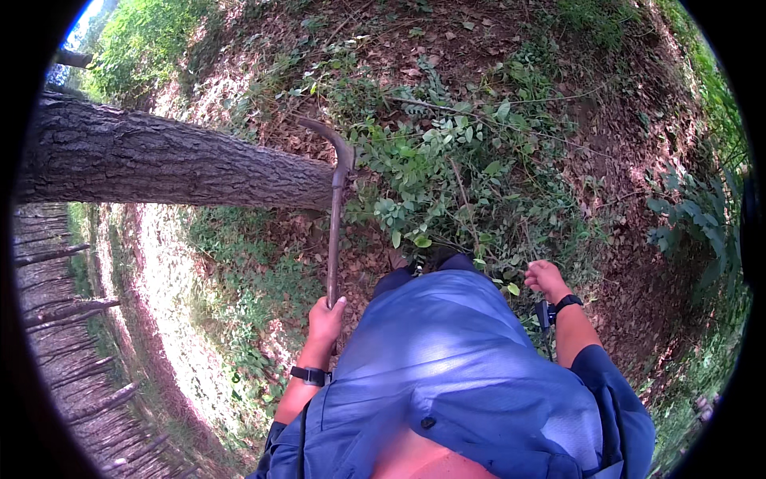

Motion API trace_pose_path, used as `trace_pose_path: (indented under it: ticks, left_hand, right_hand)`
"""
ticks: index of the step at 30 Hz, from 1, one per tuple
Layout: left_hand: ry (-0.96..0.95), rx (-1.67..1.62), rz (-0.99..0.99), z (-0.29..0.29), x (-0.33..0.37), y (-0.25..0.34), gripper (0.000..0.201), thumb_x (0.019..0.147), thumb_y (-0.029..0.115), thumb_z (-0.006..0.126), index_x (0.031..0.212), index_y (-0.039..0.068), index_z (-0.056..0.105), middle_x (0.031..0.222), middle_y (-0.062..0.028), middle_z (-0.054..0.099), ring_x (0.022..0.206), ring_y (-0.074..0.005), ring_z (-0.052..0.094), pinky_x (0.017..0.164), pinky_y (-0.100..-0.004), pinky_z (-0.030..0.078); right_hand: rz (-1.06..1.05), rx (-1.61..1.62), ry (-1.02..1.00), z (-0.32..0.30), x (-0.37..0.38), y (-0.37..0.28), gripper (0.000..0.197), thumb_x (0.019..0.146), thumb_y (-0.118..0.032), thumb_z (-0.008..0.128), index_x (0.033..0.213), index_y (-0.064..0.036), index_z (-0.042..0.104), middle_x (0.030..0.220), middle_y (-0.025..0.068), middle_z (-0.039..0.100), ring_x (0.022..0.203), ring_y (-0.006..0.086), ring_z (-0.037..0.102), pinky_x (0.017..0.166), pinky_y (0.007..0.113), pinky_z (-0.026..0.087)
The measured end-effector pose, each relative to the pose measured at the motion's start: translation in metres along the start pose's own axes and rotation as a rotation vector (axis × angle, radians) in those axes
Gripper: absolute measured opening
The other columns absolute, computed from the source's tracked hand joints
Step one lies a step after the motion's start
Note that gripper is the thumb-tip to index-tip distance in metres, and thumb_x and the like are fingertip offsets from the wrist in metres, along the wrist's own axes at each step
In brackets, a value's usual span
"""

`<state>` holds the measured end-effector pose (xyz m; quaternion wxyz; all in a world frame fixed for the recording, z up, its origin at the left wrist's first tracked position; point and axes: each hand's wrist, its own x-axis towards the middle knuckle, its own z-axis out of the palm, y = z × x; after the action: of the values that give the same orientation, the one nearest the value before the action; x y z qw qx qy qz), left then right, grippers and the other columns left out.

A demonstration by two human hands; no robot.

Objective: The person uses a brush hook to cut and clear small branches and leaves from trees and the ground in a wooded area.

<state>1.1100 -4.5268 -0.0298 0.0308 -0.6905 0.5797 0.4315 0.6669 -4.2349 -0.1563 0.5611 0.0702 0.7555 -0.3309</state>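
My left hand (325, 319) is closed round the wooden handle of a sickle (335, 231). The sickle stands nearly straight out ahead of me, its dark curved blade (333, 140) bending to the left in front of the tree trunk's base. My right hand (546, 279) is held out to the right of my body with its fingers curled together, at the edge of leafy green plants (447, 172). Whether a thin stem lies in those fingers is too small to tell. Each wrist wears a dark band, and the right one carries a small device (546, 314).
A thick rough-barked tree trunk (183, 160) reaches in from the left, close by the blade. Brown leaf litter (630, 263) covers sloping ground among low weeds. A fence of wooden poles (68, 319) runs along the far left. Broad-leaved plants (702, 223) grow at the right.
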Motion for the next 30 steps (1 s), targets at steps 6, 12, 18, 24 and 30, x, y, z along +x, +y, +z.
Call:
trace_pose_path:
  ticks: [6, 12, 18, 24, 30]
  left_hand:
    - [-0.188, -0.192, -0.106, 0.034, 0.02, 0.064, 0.023, 0.089, 0.024, 0.065, 0.08, 0.005, 0.055, 0.065, -0.0014, 0.054, 0.052, -0.0107, 0.05, 0.049, -0.0293, 0.043]
    - [-0.434, -0.48, 0.086, 0.056, 0.079, 0.168, 0.018, 0.092, 0.021, 0.062, 0.085, 0.008, 0.052, 0.063, 0.0025, 0.05, 0.048, -0.0073, 0.047, 0.043, -0.0247, 0.04]
    - [-0.075, 0.076, 0.353, 0.098, 0.16, 0.18, 0.031, 0.097, 0.032, 0.054, 0.092, 0.001, 0.057, 0.071, -0.0025, 0.055, 0.054, -0.0112, 0.051, 0.05, -0.0304, 0.043]
    - [-0.315, -0.03, 0.068, 0.156, 0.278, 0.181, 0.038, 0.097, 0.035, 0.055, 0.085, 0.0, 0.059, 0.069, -0.0049, 0.055, 0.06, -0.0156, 0.05, 0.056, -0.0356, 0.042]
    - [-0.378, -0.191, 0.065, 0.201, 0.422, 0.238, 0.038, 0.098, 0.038, 0.052, 0.087, 0.002, 0.056, 0.066, -0.0017, 0.05, 0.054, -0.0138, 0.045, 0.049, -0.0337, 0.037]
  right_hand:
    - [-0.118, 0.166, 0.087, -0.043, 0.01, -0.029, 0.026, 0.096, -0.027, 0.057, 0.112, -0.0068, 0.057, 0.09, 0.0035, 0.062, 0.073, 0.0122, 0.062, 0.062, 0.024, 0.051]
    - [0.021, 0.125, 0.104, -0.056, 0.017, 0.007, 0.023, 0.096, -0.027, 0.056, 0.11, -0.0088, 0.056, 0.089, 0.0037, 0.063, 0.073, 0.0141, 0.065, 0.059, 0.024, 0.051]
    - [0.105, 0.143, 0.164, -0.04, 0.017, 0.042, 0.022, 0.097, -0.025, 0.054, 0.11, -0.0075, 0.056, 0.088, 0.0053, 0.063, 0.069, 0.0143, 0.065, 0.057, 0.024, 0.052]
    - [0.229, 0.175, 0.267, -0.007, 0.01, 0.031, 0.024, 0.097, -0.025, 0.055, 0.112, -0.0064, 0.056, 0.089, 0.0065, 0.064, 0.069, 0.0149, 0.065, 0.058, 0.025, 0.052]
    - [0.283, 0.095, 0.261, 0.046, 0.036, -0.004, 0.024, 0.096, -0.023, 0.055, 0.113, -0.0059, 0.057, 0.09, 0.0067, 0.064, 0.071, 0.0145, 0.065, 0.061, 0.025, 0.052]
